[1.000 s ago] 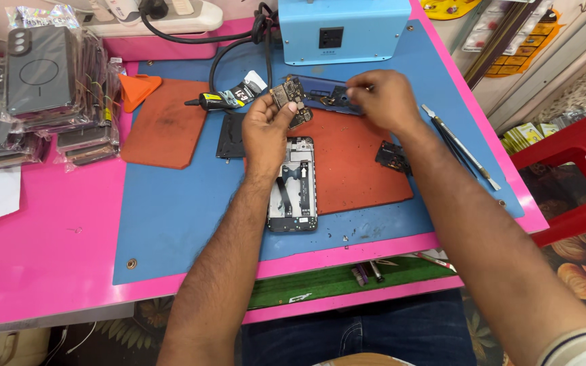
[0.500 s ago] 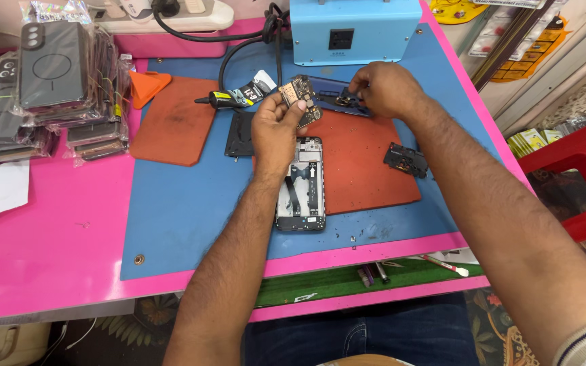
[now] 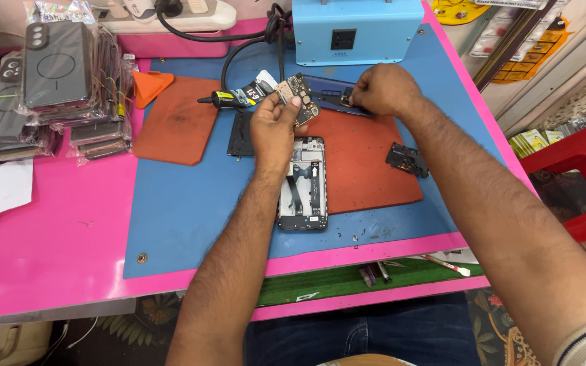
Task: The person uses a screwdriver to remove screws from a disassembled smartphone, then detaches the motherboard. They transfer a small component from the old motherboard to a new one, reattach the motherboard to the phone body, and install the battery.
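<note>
Near the far edge of the blue mat (image 3: 191, 210), which covers most of the pink tabletop (image 3: 49, 257), the left hand (image 3: 274, 129) is closed on a small circuit board (image 3: 300, 95), pinched between thumb and fingertips and held tilted above the mat. Just right of it, the right hand (image 3: 382, 88) is curled shut, its fingertips pressed onto a dark blue phone panel (image 3: 330, 91) lying at the far edge of the right-hand orange pad (image 3: 367, 163); whether it grips something small cannot be told. Below the left hand, an opened phone (image 3: 304, 186) lies flat with its inner parts showing, straddling the near left edge of that pad. A black cover piece (image 3: 407, 159) rests on the pad's right side. A second orange pad (image 3: 176, 125) lies toward the mat's far left corner, with a glue tube (image 3: 235, 98) at its far right corner. A blue machine (image 3: 354, 27) stands at the far edge of the tabletop. Stacked phone cases (image 3: 55, 81) occupy the far left corner.
</note>
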